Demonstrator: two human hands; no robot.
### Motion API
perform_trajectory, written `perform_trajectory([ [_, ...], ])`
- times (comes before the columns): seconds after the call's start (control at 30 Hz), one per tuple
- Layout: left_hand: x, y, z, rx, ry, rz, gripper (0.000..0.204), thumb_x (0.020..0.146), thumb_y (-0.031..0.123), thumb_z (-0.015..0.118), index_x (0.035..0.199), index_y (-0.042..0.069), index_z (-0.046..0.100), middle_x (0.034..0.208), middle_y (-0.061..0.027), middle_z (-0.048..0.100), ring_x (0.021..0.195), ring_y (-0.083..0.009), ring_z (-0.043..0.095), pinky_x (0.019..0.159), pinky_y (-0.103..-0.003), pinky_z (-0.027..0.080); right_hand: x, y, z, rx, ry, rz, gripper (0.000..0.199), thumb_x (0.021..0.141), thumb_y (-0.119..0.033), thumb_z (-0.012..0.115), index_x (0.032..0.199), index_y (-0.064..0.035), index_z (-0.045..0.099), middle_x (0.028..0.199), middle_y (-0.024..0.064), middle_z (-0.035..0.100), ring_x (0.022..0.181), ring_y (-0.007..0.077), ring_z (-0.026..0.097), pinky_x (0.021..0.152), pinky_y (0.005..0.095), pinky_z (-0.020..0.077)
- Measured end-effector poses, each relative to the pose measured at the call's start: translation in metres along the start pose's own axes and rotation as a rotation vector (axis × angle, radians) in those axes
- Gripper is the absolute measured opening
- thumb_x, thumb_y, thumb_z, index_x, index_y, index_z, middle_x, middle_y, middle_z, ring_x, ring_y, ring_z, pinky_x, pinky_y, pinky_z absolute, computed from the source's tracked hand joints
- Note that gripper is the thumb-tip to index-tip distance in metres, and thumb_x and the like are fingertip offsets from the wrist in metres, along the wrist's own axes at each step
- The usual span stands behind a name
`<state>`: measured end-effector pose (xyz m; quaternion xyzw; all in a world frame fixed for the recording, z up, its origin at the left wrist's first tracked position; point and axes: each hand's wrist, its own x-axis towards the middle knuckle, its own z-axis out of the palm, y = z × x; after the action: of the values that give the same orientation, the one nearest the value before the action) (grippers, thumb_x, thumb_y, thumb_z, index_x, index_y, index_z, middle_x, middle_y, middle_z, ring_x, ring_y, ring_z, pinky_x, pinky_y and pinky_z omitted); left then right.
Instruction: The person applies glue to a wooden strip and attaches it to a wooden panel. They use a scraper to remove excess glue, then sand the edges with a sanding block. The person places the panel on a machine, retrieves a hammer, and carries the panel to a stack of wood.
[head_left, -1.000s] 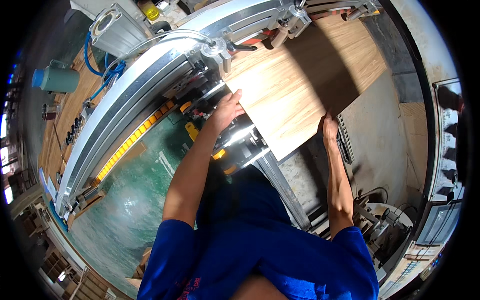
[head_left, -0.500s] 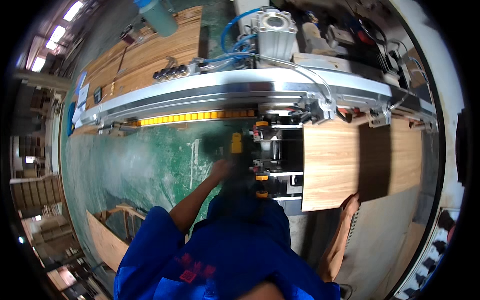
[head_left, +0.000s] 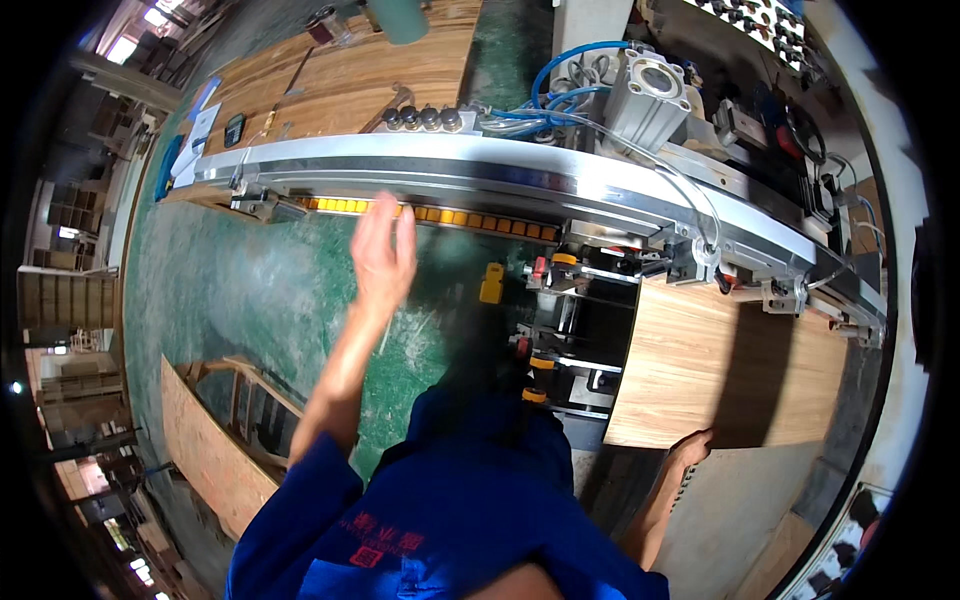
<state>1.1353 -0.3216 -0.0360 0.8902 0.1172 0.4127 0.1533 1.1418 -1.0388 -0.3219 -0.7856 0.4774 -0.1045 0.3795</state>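
Note:
My left hand (head_left: 382, 258) is raised over the green floor, fingers stretched upward and thumb apart, with nothing in it. Its fingertips overlap the yellow roller strip (head_left: 440, 216) in the picture; whether they touch it I cannot tell. At the right, a flat wood-grain board (head_left: 670, 370) lies on the machine, a dark shadow band across it. My right hand (head_left: 692, 447) grips the board's near edge, its fingertips partly hidden. Left of the board sit drilling units with yellow-orange collars (head_left: 540, 364) on metal rails.
A long aluminium beam (head_left: 400, 158) spans the far side, carrying a pneumatic cylinder (head_left: 655, 80) and blue hoses (head_left: 560, 70). Behind it stands a wooden table (head_left: 330, 85) with black knobs (head_left: 425, 118). A yellow block (head_left: 491, 283) shows left of the drilling units. Board scraps (head_left: 215, 440) lean at lower left.
My left hand has moved up and leftward, away from the drilling units, toward the yellow roller strip. My right hand stays at the board's near edge. The whole view has shifted and turned slightly.

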Motion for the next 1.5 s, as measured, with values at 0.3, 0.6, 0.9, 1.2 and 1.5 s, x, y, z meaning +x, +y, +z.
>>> perform_trajectory([
  [0.3,0.128,-0.060,0.038,0.088,-0.290,-0.035,0.042,0.110,0.036,0.052,0.131,0.003,0.067,0.127,-0.0213,0.071,0.119,-0.0385,0.067,0.103,-0.042,0.051,-0.060,-0.093,-0.004,-0.054,0.110,0.106,0.082,0.100,-0.061,0.056,0.127,0.0153,0.065,0.132,0.0380,0.064,0.125,0.0471,0.063,0.107,0.0460,0.0496],
  [0.6,0.133,-0.052,0.048,0.043,-0.290,0.060,0.048,0.112,0.041,0.047,0.131,0.000,0.066,0.127,-0.0213,0.069,0.117,-0.0421,0.066,0.100,-0.045,0.051,-0.074,-0.092,-0.018,-0.021,0.196,0.018,0.081,0.101,-0.061,0.052,0.131,0.0133,0.064,0.134,0.0370,0.063,0.132,0.0492,0.058,0.111,0.0460,0.0455],
  [0.9,0.133,-0.057,0.049,0.033,-0.294,0.078,0.046,0.113,0.040,0.047,0.128,0.002,0.067,0.125,-0.0196,0.069,0.115,-0.0422,0.065,0.098,-0.044,0.051,-0.074,-0.084,-0.014,-0.140,0.302,-0.034,0.082,0.100,-0.065,0.055,0.112,0.0148,0.070,0.107,0.0361,0.073,0.103,0.0475,0.072,0.090,0.0474,0.0560],
  [1.2,0.134,-0.057,0.046,0.077,-0.336,0.035,0.062,0.109,0.051,0.050,0.136,-0.004,0.064,0.144,-0.0265,0.060,0.137,-0.0427,0.055,0.115,-0.045,0.042,-0.085,-0.105,-0.020,-0.282,0.167,-0.001,0.074,0.107,-0.061,0.044,0.117,0.0064,0.071,0.102,0.0329,0.074,0.101,0.0436,0.073,0.087,0.0448,0.0579],
  [1.5,0.158,-0.058,0.019,0.410,-0.596,0.242,0.071,0.107,0.058,0.050,0.141,-0.003,0.061,0.157,-0.0266,0.049,0.153,-0.0401,0.038,0.125,-0.046,0.029,0.080,-0.010,-0.013,-0.061,-0.075,-0.060,0.068,0.107,-0.051,0.057,0.140,0.0081,0.059,0.132,0.0232,0.068,0.116,0.0309,0.067,0.100,0.0413,0.0527],
])
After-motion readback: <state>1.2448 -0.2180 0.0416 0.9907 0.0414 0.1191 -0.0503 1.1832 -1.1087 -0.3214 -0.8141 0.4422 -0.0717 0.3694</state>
